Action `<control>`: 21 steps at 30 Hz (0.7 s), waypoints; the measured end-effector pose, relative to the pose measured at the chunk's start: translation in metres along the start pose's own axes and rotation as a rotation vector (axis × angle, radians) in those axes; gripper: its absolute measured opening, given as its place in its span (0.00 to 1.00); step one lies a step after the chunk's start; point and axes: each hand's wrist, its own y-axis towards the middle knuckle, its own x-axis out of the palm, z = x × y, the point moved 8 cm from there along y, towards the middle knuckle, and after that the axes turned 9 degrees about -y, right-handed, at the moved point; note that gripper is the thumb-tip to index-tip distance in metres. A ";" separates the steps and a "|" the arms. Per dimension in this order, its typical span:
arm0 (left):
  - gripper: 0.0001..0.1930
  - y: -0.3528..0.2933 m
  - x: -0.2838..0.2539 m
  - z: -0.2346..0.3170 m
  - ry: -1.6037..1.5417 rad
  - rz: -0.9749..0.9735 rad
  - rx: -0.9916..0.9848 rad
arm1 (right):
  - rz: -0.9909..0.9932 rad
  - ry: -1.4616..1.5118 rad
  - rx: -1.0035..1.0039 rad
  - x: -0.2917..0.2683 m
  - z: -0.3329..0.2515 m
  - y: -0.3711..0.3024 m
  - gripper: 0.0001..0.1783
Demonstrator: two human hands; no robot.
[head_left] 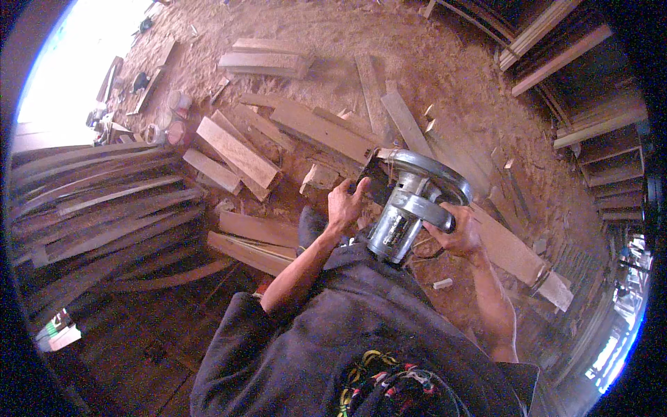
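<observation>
My two hands hold a silver circular saw (396, 226) in front of my body, its curved guard on the far side. My right hand (458, 233) is closed round the rear loop handle. At the saw's front left, my left hand (345, 208) is closed at the dark front part, though its fingers are partly hidden. Beneath the saw lies a long wooden plank (511, 247), running from upper left to lower right. The saw covers its middle, and the blade is hidden from view.
Sawdust covers the ground (333, 28), with loose boards (240, 156) scattered beyond the plank. To the left is a large stack of timber (90, 201). Wooden racking (563, 62) stands at the upper right. Cut boards (257, 243) lie beside my left forearm.
</observation>
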 end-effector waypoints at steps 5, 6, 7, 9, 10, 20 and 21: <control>0.30 -0.006 -0.002 0.018 0.027 -0.065 -0.070 | -0.109 0.001 0.063 0.020 0.029 -0.016 0.17; 0.30 -0.006 -0.001 0.016 0.010 -0.051 -0.049 | -0.090 0.006 0.032 0.019 0.028 -0.015 0.18; 0.30 -0.006 -0.001 0.014 -0.006 -0.038 -0.027 | -0.078 0.007 0.011 0.018 0.027 -0.015 0.18; 0.33 -0.006 -0.002 0.013 -0.003 -0.008 -0.013 | -0.063 0.005 -0.020 0.016 0.023 -0.013 0.19; 0.34 -0.006 -0.003 0.012 -0.001 0.006 -0.006 | -0.059 0.003 -0.031 0.016 0.022 -0.013 0.20; 0.32 -0.007 0.001 0.012 -0.062 -0.021 -0.053 | 0.013 -0.109 -0.128 0.012 0.019 -0.026 0.36; 0.32 -0.007 0.001 0.012 -0.071 -0.009 -0.033 | 0.018 -0.107 -0.129 0.015 0.022 -0.028 0.36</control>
